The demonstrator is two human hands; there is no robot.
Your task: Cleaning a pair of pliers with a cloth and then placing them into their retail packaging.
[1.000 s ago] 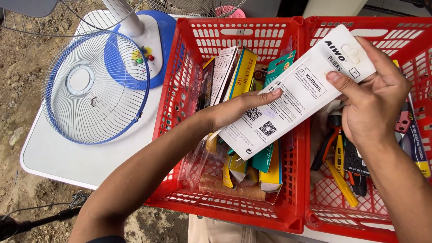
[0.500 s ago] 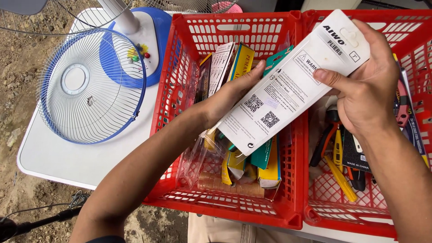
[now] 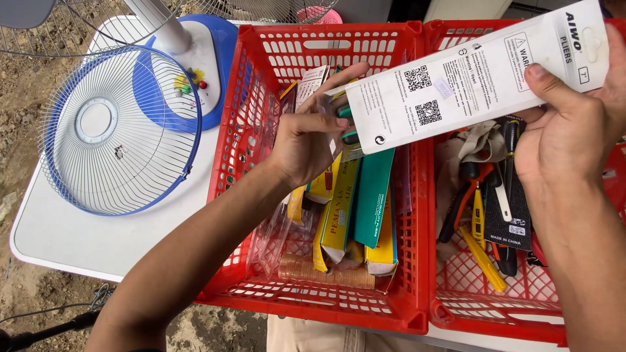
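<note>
My right hand (image 3: pixel 574 124) grips the upper end of a long white card package (image 3: pixel 469 81) printed with small text and square codes, held tilted above two red baskets. At the package's lower end my left hand (image 3: pixel 313 140) pinches its clear front, where green tool handles (image 3: pixel 349 124) show. Below lies the left red basket (image 3: pixel 326 309) with yellow and teal boxes (image 3: pixel 365 202). The right red basket (image 3: pixel 495 316) holds pliers and screwdrivers (image 3: pixel 486 202).
A blue and white wire fan guard (image 3: pixel 117 130) lies on the white table (image 3: pixel 59 241) to the left. A fan base (image 3: pixel 195 58) with a blue foot stands behind it. Bare dirt ground borders the table on the left.
The package has swung to a flatter angle and risen towards the right. My left hand has shifted from flat under the card to pinching its lower end.
</note>
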